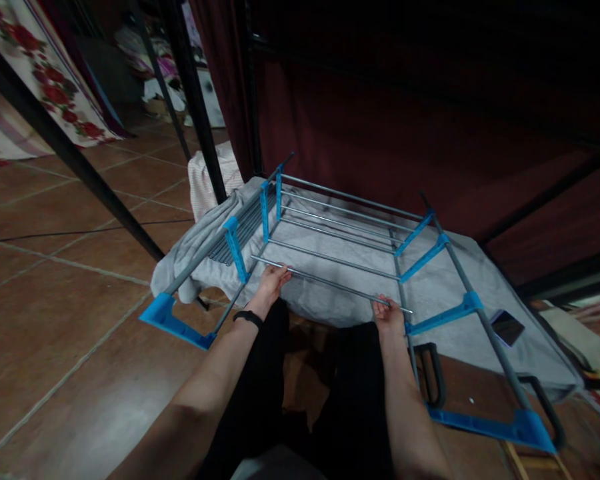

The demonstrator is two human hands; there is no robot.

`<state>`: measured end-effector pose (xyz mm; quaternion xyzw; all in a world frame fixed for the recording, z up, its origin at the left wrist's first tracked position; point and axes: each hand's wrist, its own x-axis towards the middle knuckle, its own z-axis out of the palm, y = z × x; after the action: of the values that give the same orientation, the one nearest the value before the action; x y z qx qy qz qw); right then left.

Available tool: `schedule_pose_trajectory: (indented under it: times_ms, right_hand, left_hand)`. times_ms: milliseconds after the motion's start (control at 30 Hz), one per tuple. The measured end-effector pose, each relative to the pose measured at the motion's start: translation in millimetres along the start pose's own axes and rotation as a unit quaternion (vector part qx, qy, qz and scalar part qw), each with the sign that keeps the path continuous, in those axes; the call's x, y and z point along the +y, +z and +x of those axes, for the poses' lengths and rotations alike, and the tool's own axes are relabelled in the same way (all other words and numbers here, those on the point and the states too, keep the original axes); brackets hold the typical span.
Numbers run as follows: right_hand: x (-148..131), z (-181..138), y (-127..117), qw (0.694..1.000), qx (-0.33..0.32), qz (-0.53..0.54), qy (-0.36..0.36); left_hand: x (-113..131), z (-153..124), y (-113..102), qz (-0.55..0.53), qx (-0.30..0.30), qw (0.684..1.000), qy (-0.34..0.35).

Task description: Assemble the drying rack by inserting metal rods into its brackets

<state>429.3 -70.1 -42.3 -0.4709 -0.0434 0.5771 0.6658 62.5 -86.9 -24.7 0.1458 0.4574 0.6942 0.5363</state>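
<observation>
A loose grey metal rod (330, 283) lies across a drying rack frame (460, 270) made of grey tubes and blue plastic brackets. My left hand (273, 283) grips the rod near its left end, fingers curled round it. My right hand (387, 313) pinches the rod near its right end, close to a blue bracket (443, 313). A black band sits on my left wrist. The rack rests on a grey cloth (430, 293) spread on the tiled floor.
A dark phone (507, 327) lies on the cloth at the right. Black diagonal metal poles (80, 167) and a flowered fabric (45, 73) stand at the left. A dark red curtain (405, 120) hangs behind the rack. My legs in black are below.
</observation>
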Motion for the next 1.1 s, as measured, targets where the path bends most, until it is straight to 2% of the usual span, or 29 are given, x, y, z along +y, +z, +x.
schedule_pose_trajectory:
  times_ms: [667,1100]
  right_hand:
    - [6.1,-2.0,3.0,0.999,0.008,-0.031,-0.028]
    - [8.2,-0.3,3.3,1.0,-0.015,-0.008,-0.019]
  left_hand:
    - [6.9,-10.5,6.4,0.02,-0.012,1.0,-0.009]
    - [9.7,-15.7,11.6,0.012,-0.045,0.999,-0.018]
